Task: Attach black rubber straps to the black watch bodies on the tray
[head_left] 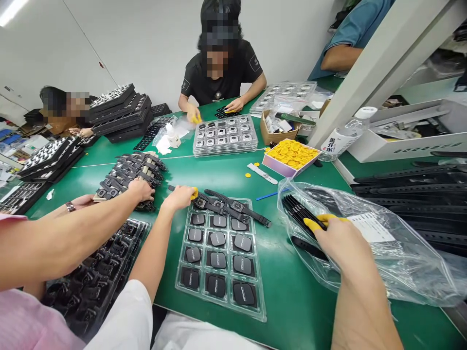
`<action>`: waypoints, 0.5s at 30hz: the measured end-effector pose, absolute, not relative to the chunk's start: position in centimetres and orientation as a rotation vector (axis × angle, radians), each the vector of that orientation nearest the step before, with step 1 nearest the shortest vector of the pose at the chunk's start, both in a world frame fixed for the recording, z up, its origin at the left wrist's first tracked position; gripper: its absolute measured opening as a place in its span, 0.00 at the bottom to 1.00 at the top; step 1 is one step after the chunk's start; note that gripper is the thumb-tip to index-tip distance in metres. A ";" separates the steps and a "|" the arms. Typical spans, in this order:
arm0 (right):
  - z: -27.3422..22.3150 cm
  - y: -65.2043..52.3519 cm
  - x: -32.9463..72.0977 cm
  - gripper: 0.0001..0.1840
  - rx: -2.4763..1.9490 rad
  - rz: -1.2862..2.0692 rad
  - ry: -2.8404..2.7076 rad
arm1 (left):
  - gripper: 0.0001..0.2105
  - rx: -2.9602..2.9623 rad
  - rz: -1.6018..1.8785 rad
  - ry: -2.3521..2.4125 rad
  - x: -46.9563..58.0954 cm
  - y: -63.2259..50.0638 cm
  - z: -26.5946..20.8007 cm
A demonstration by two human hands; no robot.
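My left hand, with yellow finger covers, is closed on the strap of a black smartwatch at the top edge of a clear plastic tray. Another black smartwatch lies slanted beside it, across the tray's upper right. Dark square pieces with pale lettering fill the tray's compartments. Over on the right, my right hand, also in yellow finger covers, grips a bundle of black watch straps at the mouth of a clear plastic bag. Its fingertips are partly hidden behind the straps.
To the left, a co-worker's hand rests on a pile of strapped watches. A box of yellow finger covers, a white strap and a bottle stand or lie ahead. Opposite, a person handles trays.
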State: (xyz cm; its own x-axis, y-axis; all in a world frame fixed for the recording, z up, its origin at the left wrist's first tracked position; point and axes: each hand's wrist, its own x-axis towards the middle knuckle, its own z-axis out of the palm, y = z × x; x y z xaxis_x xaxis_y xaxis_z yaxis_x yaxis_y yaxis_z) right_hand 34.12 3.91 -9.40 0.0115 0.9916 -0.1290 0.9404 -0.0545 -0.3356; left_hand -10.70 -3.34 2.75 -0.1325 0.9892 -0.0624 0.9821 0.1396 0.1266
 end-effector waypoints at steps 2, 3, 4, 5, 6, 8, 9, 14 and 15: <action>-9.9 4.1 34.4 0.31 -2.116 0.544 -2.011 | 0.08 2.045 0.052 2.191 -9.5 -3.0 1.4; -10.0 4.2 34.5 0.31 -2.121 0.563 -2.000 | 0.05 2.073 0.048 2.164 -8.7 -2.9 0.9; -10.1 4.3 34.6 0.30 -2.127 0.574 -1.998 | 0.04 2.097 0.059 2.150 -7.8 -3.1 0.6; -10.1 4.3 34.6 0.29 -2.130 0.573 -2.000 | 0.05 2.120 0.078 2.127 -6.8 -3.4 0.4; -10.0 4.4 34.5 0.29 -2.133 0.569 -2.002 | 0.06 2.153 0.099 2.075 -5.5 -3.8 0.3; -9.6 4.4 34.3 0.27 -2.151 0.602 -1.980 | 0.07 2.251 0.111 1.887 -2.3 -5.0 0.0; -9.3 4.4 34.2 0.27 -2.162 0.639 -1.953 | 0.09 2.332 0.092 1.747 -0.6 -5.5 -0.3; -7.0 4.2 33.6 0.20 -2.178 0.804 -1.833 | 0.13 2.464 -0.190 1.777 5.8 -6.5 -2.2; -6.5 4.1 33.6 0.20 -2.181 0.815 -1.836 | 0.13 2.465 -0.215 1.801 6.3 -6.3 -2.5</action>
State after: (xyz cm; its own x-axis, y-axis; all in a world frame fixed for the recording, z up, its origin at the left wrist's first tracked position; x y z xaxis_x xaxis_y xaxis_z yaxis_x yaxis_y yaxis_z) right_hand 33.58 4.13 -6.55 0.0893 0.9521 -0.2923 0.8555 -0.2236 -0.4670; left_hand 6.34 -6.31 -2.50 0.2986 0.9408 -0.1606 0.9521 -0.3052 -0.0177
